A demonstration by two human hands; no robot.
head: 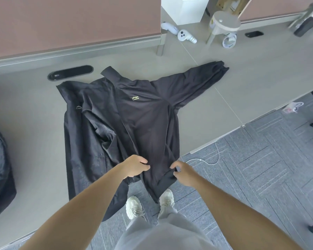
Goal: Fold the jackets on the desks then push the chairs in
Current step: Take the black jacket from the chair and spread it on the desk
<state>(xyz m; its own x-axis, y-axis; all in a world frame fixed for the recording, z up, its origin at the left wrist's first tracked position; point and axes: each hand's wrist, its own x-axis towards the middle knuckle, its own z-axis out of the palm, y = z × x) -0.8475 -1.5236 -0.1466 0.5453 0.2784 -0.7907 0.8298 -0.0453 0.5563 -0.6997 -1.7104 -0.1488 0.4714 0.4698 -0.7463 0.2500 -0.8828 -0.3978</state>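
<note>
A black jacket (145, 112) with a small gold logo lies spread on the grey desk (31, 123), collar toward the partition, one sleeve stretched out to the far right. Its left front panel is flopped open to the left, and its bottom hem hangs over the desk's near edge. My left hand (135, 167) pinches the hem at the middle. My right hand (183, 173) grips the hem's right corner, which is bunched and lifted slightly. The jacket's other sleeve is hidden under the fabric.
A brown partition (70, 24) backs the desk, with a black cable grommet (70, 72) in front of it. A dark bag (0, 165) sits at the left edge. VR controllers (185, 35), a round stand (224, 22) and a phone (254, 33) lie far right. A white cable (213, 159) runs over the carpet.
</note>
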